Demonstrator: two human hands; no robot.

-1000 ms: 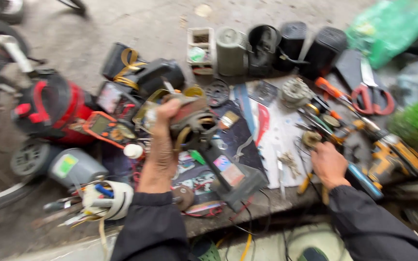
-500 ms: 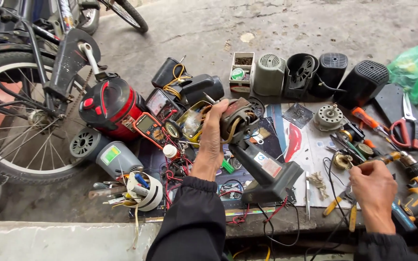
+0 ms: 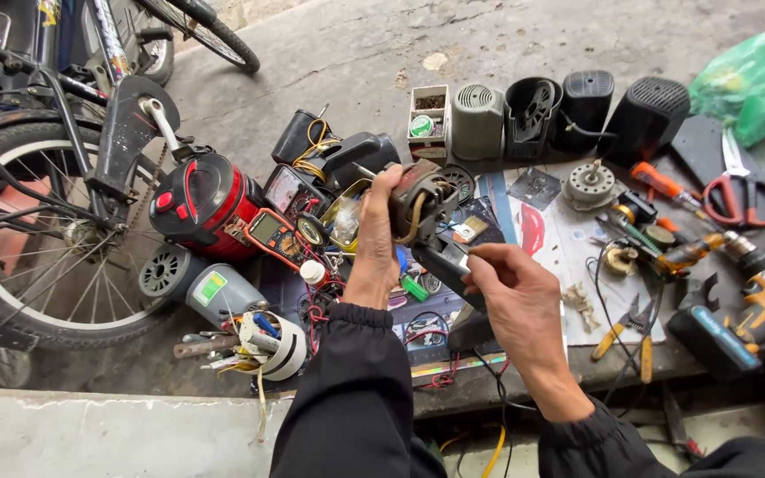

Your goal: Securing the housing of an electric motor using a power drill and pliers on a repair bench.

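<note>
Cluttered workbench, 1 motor in left hand, right hand beside

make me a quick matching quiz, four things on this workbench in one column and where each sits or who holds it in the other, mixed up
Things:
1. small motor
2. red-handled scissors
3. cordless drill
4. orange multimeter

Places:
a. far right edge, near the green bag
b. held up in the left hand
c. beside the red and black canister
d. right front of the board, yellow and black

Pairs: 1-b, 2-a, 3-d, 4-c
</note>
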